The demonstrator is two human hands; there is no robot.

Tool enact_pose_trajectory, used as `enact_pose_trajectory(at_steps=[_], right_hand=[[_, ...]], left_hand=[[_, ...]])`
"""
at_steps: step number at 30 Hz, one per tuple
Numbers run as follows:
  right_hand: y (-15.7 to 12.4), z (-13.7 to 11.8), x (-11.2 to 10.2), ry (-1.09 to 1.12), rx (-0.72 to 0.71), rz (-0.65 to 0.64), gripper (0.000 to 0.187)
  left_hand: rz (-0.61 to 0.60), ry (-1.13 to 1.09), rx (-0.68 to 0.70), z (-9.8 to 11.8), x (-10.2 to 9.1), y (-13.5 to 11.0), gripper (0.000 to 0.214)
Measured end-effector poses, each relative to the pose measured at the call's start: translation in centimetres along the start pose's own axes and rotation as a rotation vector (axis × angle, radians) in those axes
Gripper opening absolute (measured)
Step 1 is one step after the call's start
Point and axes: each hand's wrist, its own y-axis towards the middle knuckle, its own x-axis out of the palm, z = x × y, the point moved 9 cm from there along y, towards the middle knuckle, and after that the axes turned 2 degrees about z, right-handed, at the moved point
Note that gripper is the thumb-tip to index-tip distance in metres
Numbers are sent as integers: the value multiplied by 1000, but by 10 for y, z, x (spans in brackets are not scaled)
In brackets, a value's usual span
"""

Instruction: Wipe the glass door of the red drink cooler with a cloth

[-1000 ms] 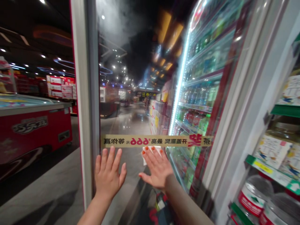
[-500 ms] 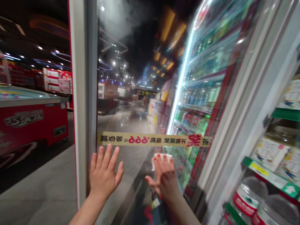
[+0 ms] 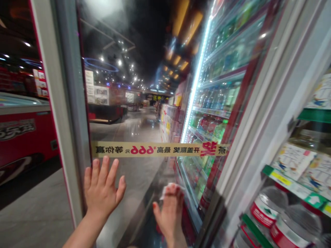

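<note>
A glass door [image 3: 129, 182] in a grey frame fills the middle of the head view, with a printed yellow strip [image 3: 165, 150] across it, its writing mirrored. My left hand [image 3: 102, 191] lies on the glass just below the strip, fingers spread, near the left door frame; it holds nothing. Lower on the pane and to the right, my right hand [image 3: 169, 213] presses a white cloth [image 3: 163, 192] to the glass under its fingertips. Most of the cloth is hidden by the fingers, and I cannot tell if it is cloth or tissue.
On the right, shelves hold boxed drinks [image 3: 293, 160] and large clear jars [image 3: 269, 208]. Through or in the glass show a lit drinks cooler [image 3: 217, 103] and a shop aisle. A red chest freezer [image 3: 26, 134] stands at left beyond the door frame [image 3: 58, 113].
My right hand has slid down the glass with the cloth. The door's left frame and my left hand on the pane now appear further left in view.
</note>
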Motion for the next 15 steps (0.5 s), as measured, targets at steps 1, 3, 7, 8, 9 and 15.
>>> enact_pose_trajectory(at_steps=[1, 3, 7, 8, 9, 15], right_hand=[[2, 28, -2, -30, 102, 26, 83], [9, 75, -4, -78, 301, 74, 83], [4, 60, 11, -74, 351, 21, 87], [-4, 39, 17, -47, 270, -30, 90], [-15, 19, 21, -20, 181, -73, 92], [-50, 77, 1, -77, 317, 26, 84]], left_hand=[[0, 1, 0, 0, 0, 0, 86], [1, 0, 4, 0, 1, 0, 86], [-3, -2, 5, -1, 3, -1, 87], [-6, -1, 5, -2, 3, -2, 88], [-7, 1, 6, -3, 3, -2, 89], [-5, 5, 18, -4, 4, -4, 89]])
